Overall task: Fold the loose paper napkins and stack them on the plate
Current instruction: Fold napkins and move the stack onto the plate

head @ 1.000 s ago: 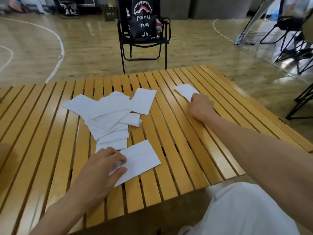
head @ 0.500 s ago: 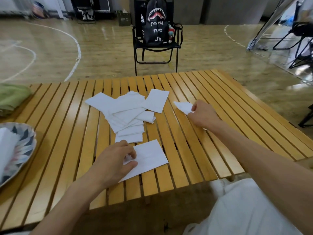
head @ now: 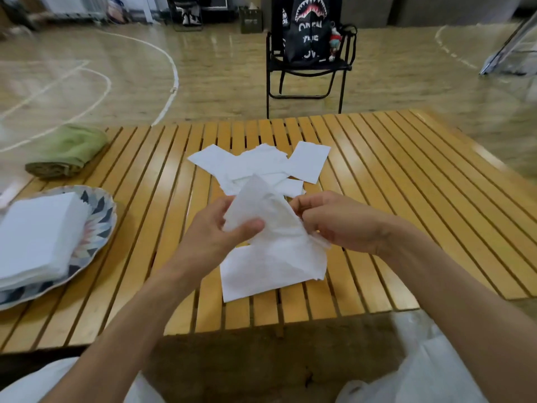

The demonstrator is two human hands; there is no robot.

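A crumpled white paper napkin hangs in the air above the slatted wooden table. My left hand pinches its left edge between thumb and fingers, and my right hand grips its right side. Under it lies a flat napkin near the table's front edge. A loose heap of several white napkins spreads behind my hands. At the left, a patterned plate carries a stack of folded napkins.
A rolled green cloth lies at the table's far left. Beyond the table stands a black folding chair with a shark-print backpack on it. A white plastic bag sits on my lap at the lower right.
My right hand brought the far napkin in from the right. My left hand left the flat napkin on the table. Both hands now hold the one napkin, raised between them. The view swung left.
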